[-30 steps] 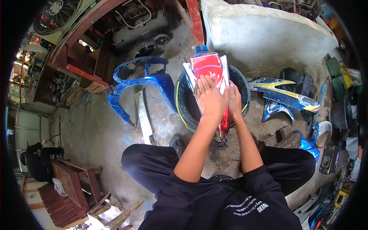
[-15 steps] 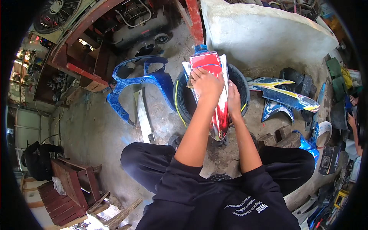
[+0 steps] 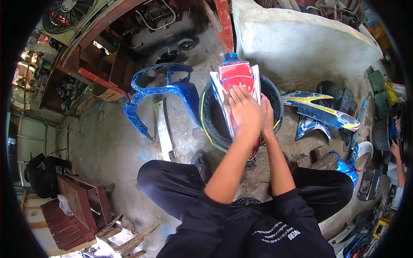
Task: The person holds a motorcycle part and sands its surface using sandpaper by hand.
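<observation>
On panel [image 3: 236, 80], left fingers [image 3: 235, 95] perhaps flat

Tub [image 3: 272, 92]: we see black
Panel [image 3: 235, 80] over tub: white-edged red
Frame [image 3: 184, 91] left of tub: mottled blue
Forked piece [image 3: 320, 109] right of tub: yellow, blue, white

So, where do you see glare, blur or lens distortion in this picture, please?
Head view: edges bow toward the dark round rim; head view: the glossy blue part at right shows glints, and light washes out the patch around the wooden frame at lower left; head view: the left hand looks slightly blurred.
</observation>
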Available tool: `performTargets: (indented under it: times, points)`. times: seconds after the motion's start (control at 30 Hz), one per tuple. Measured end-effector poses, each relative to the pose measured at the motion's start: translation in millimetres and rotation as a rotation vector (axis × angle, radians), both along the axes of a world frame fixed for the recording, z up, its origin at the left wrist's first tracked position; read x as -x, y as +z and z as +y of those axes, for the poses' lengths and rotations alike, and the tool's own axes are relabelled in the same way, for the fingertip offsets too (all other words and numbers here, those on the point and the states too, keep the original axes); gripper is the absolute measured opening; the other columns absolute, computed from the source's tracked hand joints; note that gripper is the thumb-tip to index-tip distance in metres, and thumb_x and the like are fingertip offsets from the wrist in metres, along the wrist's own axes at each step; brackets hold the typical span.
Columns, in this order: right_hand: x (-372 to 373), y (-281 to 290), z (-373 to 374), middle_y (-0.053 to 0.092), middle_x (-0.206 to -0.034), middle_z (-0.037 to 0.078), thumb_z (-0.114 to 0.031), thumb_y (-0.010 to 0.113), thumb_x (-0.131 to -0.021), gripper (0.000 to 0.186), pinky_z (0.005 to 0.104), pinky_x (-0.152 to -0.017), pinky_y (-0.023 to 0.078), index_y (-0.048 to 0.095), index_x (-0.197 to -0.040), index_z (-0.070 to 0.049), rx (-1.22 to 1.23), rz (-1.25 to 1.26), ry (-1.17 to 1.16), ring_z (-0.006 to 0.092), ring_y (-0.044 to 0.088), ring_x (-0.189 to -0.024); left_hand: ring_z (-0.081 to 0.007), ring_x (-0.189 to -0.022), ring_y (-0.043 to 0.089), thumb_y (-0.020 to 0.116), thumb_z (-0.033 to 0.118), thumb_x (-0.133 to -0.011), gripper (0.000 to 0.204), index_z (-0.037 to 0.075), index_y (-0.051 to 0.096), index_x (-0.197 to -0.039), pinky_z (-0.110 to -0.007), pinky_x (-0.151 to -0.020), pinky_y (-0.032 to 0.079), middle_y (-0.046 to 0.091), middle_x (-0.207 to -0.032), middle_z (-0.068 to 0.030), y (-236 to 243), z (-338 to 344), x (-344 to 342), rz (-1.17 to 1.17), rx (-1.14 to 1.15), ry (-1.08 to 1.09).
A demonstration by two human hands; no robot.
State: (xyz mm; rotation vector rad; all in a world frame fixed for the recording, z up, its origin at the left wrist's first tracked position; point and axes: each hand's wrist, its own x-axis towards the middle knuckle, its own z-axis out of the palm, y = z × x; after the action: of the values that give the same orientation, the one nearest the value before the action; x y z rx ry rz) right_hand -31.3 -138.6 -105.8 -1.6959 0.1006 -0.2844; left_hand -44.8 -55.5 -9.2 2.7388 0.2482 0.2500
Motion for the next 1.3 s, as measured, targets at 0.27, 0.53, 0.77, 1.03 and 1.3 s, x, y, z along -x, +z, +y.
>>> performTargets:
  times: [0.27,0.53,0.77,1.03,1.3]
  points:
    - [-3.6,1.1,12.1,0.062,-0.133,0.022,-0.032,0.04,-0.108,0.048,0.0356,-0.106,0.042,0.054,-0.136,0.005,-0.026,0.049,0.005,0.029,0.059,-0.124,-0.0437,-0.146,0.031,0.062,0.051,-0.088,0.095,-0.017,0.031,-0.146,-0.047,-0.12,0.024,0.033,-0.153,-0.0346,1.3,32.5,-36.4,-0.067,0.01,-0.012]
    - [-3.7,6.8,7.6,0.063,-0.131,0.024,-0.031,0.041,-0.108,0.048,0.0369,-0.104,0.043,0.055,-0.136,0.004,0.015,0.048,-0.001,0.0296,0.06,-0.122,-0.0472,-0.146,0.029,0.059,0.055,-0.088,0.099,-0.019,0.03,-0.146,-0.049,-0.121,0.022,0.033,-0.152,-0.0365,7.4,24.8,-21.8,-0.003,-0.048,0.002]
    - [2.3,4.5,4.9,0.064,-0.129,0.025,-0.03,0.041,-0.108,0.047,0.0368,-0.102,0.046,0.055,-0.135,0.005,0.034,0.122,-0.015,0.0292,0.061,-0.121,-0.0488,-0.144,0.03,0.056,0.058,-0.09,0.098,-0.019,0.031,-0.145,-0.05,-0.12,0.021,0.03,-0.153,-0.0375,-0.1,1.7,10.5,0.053,-0.049,0.048]
    - [-6.8,-6.5,4.2,0.06,-0.134,0.025,-0.032,0.039,-0.107,0.049,0.0372,-0.106,0.042,0.054,-0.136,0.005,-0.115,0.046,0.016,0.031,0.058,-0.126,-0.0495,-0.146,0.026,0.048,0.06,-0.094,0.097,-0.018,0.027,-0.147,-0.05,-0.121,0.02,0.032,-0.153,-0.0363,20.3,5.6,-27.9,0.071,0.056,0.068]
    - [4.5,8.4,10.0,0.063,-0.13,0.025,-0.033,0.04,-0.107,0.048,0.0385,-0.104,0.044,0.055,-0.135,0.003,0.088,0.044,-0.03,0.0334,0.06,-0.124,-0.0502,-0.142,0.033,0.049,0.063,-0.093,0.099,-0.021,0.033,-0.142,-0.051,-0.119,0.024,0.037,-0.147,-0.0406,-2.1,20.9,-8.8,-0.109,-0.076,-0.015]
